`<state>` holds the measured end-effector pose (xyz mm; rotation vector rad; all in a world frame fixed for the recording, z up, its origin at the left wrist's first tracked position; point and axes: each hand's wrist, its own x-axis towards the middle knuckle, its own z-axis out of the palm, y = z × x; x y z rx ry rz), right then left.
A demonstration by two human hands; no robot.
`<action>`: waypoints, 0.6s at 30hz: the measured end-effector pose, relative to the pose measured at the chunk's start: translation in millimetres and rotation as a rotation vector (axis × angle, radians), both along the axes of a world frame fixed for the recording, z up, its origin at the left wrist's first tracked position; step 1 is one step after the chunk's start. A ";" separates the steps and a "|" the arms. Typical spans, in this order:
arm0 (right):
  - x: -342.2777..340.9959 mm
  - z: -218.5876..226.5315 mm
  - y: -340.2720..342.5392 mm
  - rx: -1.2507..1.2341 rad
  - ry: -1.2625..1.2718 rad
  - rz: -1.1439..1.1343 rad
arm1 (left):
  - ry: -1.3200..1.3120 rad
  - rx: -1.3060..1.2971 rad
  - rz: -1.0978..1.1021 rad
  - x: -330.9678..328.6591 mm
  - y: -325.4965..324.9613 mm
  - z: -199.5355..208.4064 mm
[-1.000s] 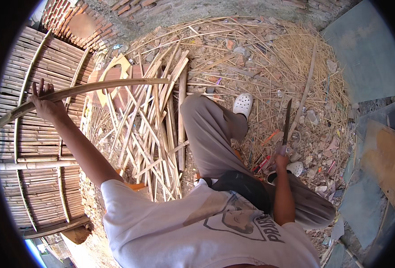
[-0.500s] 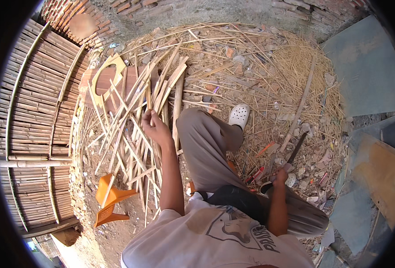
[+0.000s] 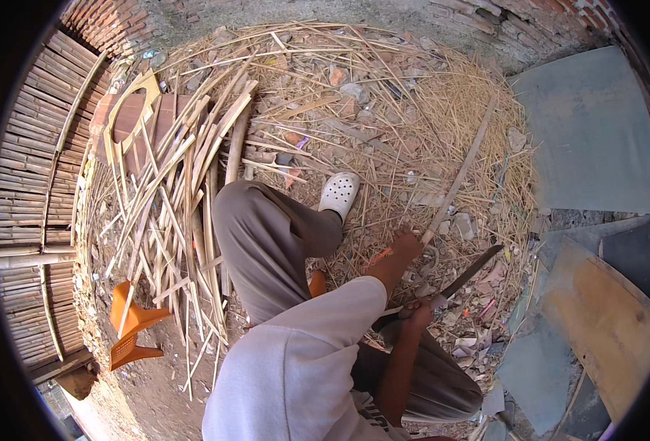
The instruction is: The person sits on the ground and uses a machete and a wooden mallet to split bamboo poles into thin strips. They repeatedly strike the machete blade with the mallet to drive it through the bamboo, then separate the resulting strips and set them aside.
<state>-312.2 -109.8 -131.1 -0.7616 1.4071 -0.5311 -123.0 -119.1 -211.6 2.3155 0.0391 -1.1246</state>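
Strips point(image 3: 187, 191) left of knife point(image 3: 473, 272), sheets point(image 3: 597, 132) right, wall point(image 3: 339, 11) beyond

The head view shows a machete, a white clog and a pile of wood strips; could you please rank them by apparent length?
1. Pile of wood strips
2. Machete, its handle partly covered by the right hand
3. White clog

The right fingers point(image 3: 418, 314) hide part of the long knife's handle point(image 3: 437, 301).

The dark-bladed knife point(image 3: 472, 273) juts forward-right from the right hand point(image 3: 416, 314), pale handle point(image 3: 436, 301) gripped, and there lies the strip point(image 3: 462, 169), long, flat, greyish-brown, slanting over straw point(image 3: 514, 136), near end beside the left hand point(image 3: 406, 244).
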 end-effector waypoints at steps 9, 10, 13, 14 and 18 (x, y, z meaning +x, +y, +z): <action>0.5 12.6 -12.0 0.182 0.078 -0.084 | 0.054 0.123 -0.066 11.2 -24.3 -39.0; 1.8 10.9 -12.9 0.185 0.074 -0.096 | 0.071 0.064 -0.070 12.5 -28.3 -37.3; 3.7 9.8 -15.5 0.239 0.054 -0.102 | 0.066 -0.037 0.047 -3.6 -35.3 -40.0; 4.7 10.9 -18.7 0.256 0.040 -0.095 | 0.050 -0.068 0.109 -12.8 -43.3 -47.8; -4.0 13.4 -11.9 0.260 0.035 -0.073 | -0.100 -0.017 0.079 -27.8 -56.7 -49.4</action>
